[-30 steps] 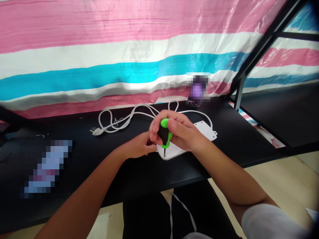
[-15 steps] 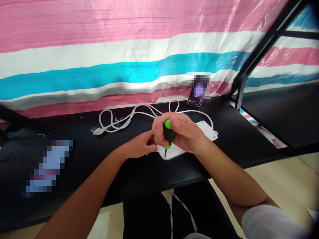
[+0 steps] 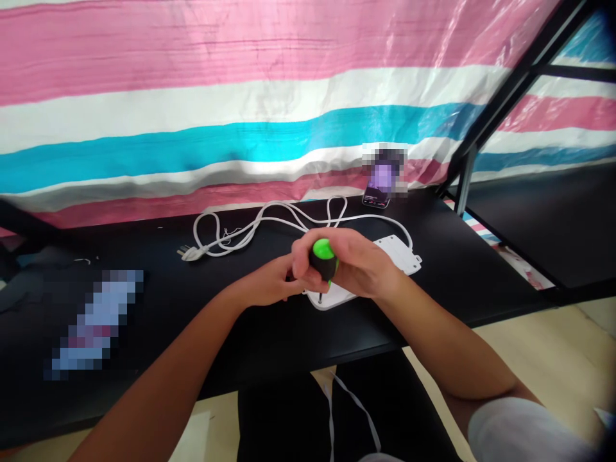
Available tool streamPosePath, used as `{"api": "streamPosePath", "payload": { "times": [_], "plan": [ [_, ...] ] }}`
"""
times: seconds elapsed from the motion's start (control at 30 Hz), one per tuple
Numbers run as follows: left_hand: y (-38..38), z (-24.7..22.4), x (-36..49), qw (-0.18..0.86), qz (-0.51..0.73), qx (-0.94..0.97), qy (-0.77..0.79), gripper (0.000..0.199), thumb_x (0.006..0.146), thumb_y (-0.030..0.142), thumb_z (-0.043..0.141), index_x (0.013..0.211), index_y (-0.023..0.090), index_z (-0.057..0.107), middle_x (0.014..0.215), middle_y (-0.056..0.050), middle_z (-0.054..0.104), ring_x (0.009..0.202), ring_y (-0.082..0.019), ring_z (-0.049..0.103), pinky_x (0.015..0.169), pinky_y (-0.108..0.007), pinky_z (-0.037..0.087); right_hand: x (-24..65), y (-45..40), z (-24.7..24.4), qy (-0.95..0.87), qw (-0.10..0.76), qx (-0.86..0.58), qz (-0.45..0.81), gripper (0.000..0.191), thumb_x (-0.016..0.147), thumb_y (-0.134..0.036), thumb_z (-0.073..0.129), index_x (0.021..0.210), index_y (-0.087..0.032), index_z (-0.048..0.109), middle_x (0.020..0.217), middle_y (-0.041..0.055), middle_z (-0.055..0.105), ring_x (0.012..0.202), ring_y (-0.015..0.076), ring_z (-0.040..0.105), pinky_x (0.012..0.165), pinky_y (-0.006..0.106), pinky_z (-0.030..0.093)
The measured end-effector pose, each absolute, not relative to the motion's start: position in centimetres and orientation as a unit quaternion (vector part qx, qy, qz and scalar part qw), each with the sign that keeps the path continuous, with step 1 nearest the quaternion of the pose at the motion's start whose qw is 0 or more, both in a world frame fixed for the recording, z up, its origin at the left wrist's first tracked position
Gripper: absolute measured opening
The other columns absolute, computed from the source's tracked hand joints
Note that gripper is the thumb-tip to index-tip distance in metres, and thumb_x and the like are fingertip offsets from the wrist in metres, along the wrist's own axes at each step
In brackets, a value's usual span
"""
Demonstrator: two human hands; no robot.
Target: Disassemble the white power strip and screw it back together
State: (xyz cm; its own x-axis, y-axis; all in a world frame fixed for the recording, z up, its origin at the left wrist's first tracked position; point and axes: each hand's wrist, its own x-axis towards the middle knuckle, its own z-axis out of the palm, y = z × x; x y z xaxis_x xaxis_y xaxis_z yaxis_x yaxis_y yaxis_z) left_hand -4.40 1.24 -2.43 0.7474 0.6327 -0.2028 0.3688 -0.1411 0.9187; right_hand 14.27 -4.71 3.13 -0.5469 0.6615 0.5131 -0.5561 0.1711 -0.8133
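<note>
My right hand (image 3: 351,260) is closed round the handle of a black and green screwdriver (image 3: 324,256). The screwdriver stands nearly upright, its tip at a hole near the left end of a white power strip (image 3: 399,253). Screw holes dot the strip's upturned face, and its middle is covered by my right hand. My left hand (image 3: 269,281) grips the left end of the strip, with its fingertips partly hidden behind my right hand.
A white cord (image 3: 255,221) loops behind the strip to a plug (image 3: 192,253). At the back, a phone (image 3: 378,189) leans against a striped plastic sheet (image 3: 231,141). A blurred-out bluish item (image 3: 99,324) lies left on the black table (image 3: 269,343). Black metal frame bars (image 3: 500,102) rise at right.
My right hand has turned slightly, and the screwdriver handle now tips more toward me. The screwdriver tip stays at the same hole. My left hand has barely moved.
</note>
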Motion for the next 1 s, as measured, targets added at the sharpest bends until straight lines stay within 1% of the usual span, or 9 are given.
{"api": "streamPosePath", "payload": {
  "times": [0.17, 0.23, 0.3, 0.4, 0.63, 0.73, 0.83, 0.9, 1.0],
  "plan": [
    [1.37, -2.60, -4.43, 0.561, 0.088, 0.756, 0.324, 0.019, 0.084, 0.030, 0.073, 0.094, 0.020, 0.060, 0.079, 0.003, 0.056, 0.067, -0.012, 0.056, 0.051, -0.021, 0.051, 13.97, -4.85, 3.22, -0.547, 0.508, -0.048, 0.663, 0.041, 0.099, -0.062, 0.055, 0.102, -0.021, 0.051, 0.066, -0.0095, 0.046, 0.045, 0.0046, 0.032, 0.048, 0.020, 0.035],
    [1.42, -2.50, -4.43, 0.563, 0.078, 0.760, 0.314, 0.018, 0.085, 0.031, 0.071, 0.095, 0.020, 0.060, 0.078, 0.003, 0.055, 0.067, -0.012, 0.055, 0.051, -0.020, 0.051, 13.99, -4.85, 3.12, -0.551, 0.516, -0.058, 0.653, 0.036, 0.100, -0.057, 0.059, 0.099, -0.023, 0.047, 0.070, -0.0086, 0.049, 0.047, 0.0046, 0.036, 0.049, 0.020, 0.035],
    [1.45, -2.47, -4.47, 0.563, 0.076, 0.763, 0.310, 0.020, 0.085, 0.031, 0.071, 0.097, 0.020, 0.061, 0.077, 0.003, 0.056, 0.065, -0.012, 0.055, 0.050, -0.020, 0.050, 14.05, -4.81, 3.03, -0.562, 0.520, -0.059, 0.640, 0.031, 0.104, -0.051, 0.054, 0.098, -0.021, 0.051, 0.075, -0.0051, 0.053, 0.053, 0.0065, 0.044, 0.051, 0.022, 0.036],
    [1.49, -2.53, -4.55, 0.563, 0.080, 0.762, 0.311, 0.020, 0.086, 0.031, 0.069, 0.100, 0.020, 0.061, 0.076, 0.003, 0.058, 0.065, -0.012, 0.056, 0.051, -0.020, 0.050, 14.10, -4.75, 3.01, -0.568, 0.524, -0.058, 0.633, 0.039, 0.106, -0.053, 0.047, 0.097, -0.018, 0.061, 0.074, -0.0019, 0.054, 0.057, 0.0094, 0.049, 0.053, 0.025, 0.038],
    [1.67, -2.66, -4.58, 0.549, 0.067, 0.777, 0.302, 0.016, 0.088, 0.033, 0.069, 0.094, 0.019, 0.063, 0.069, 0.005, 0.053, 0.060, -0.011, 0.054, 0.050, -0.020, 0.049, 13.76, -4.94, 3.46, -0.521, 0.516, -0.079, 0.675, 0.052, 0.103, -0.065, 0.043, 0.088, -0.018, 0.059, 0.064, -0.0055, 0.047, 0.047, 0.0066, 0.037, 0.049, 0.022, 0.037],
    [1.69, -2.73, -4.56, 0.540, 0.074, 0.781, 0.304, 0.016, 0.088, 0.033, 0.070, 0.093, 0.019, 0.063, 0.072, 0.004, 0.054, 0.060, -0.011, 0.054, 0.049, -0.019, 0.048, 13.60, -5.01, 3.43, -0.520, 0.512, -0.070, 0.680, 0.050, 0.103, -0.067, 0.042, 0.092, -0.020, 0.055, 0.060, -0.0069, 0.046, 0.044, 0.0062, 0.032, 0.045, 0.021, 0.033],
    [1.62, -2.65, -4.53, 0.547, 0.075, 0.775, 0.308, 0.018, 0.088, 0.034, 0.071, 0.095, 0.019, 0.063, 0.076, 0.003, 0.054, 0.065, -0.012, 0.056, 0.050, -0.020, 0.051, 13.56, -5.16, 3.31, -0.527, 0.521, -0.069, 0.668, 0.045, 0.099, -0.069, 0.049, 0.100, -0.024, 0.050, 0.060, -0.0090, 0.046, 0.042, 0.0058, 0.027, 0.043, 0.020, 0.028],
    [1.58, -2.56, -4.51, 0.553, 0.074, 0.771, 0.306, 0.019, 0.089, 0.035, 0.070, 0.097, 0.019, 0.063, 0.077, 0.003, 0.054, 0.066, -0.013, 0.056, 0.051, -0.021, 0.052, 13.61, -5.28, 3.28, -0.531, 0.524, -0.089, 0.660, 0.041, 0.097, -0.066, 0.057, 0.100, -0.026, 0.046, 0.061, -0.0099, 0.047, 0.042, 0.0059, 0.028, 0.044, 0.020, 0.028],
    [1.56, -2.45, -4.50, 0.557, 0.079, 0.767, 0.307, 0.025, 0.086, 0.034, 0.073, 0.102, 0.020, 0.061, 0.080, 0.003, 0.056, 0.067, -0.013, 0.056, 0.050, -0.021, 0.051, 13.75, -5.31, 3.35, -0.546, 0.526, -0.107, 0.644, 0.036, 0.098, -0.059, 0.061, 0.096, -0.025, 0.048, 0.066, -0.0076, 0.052, 0.044, 0.0068, 0.037, 0.047, 0.022, 0.034]
  ]
}}
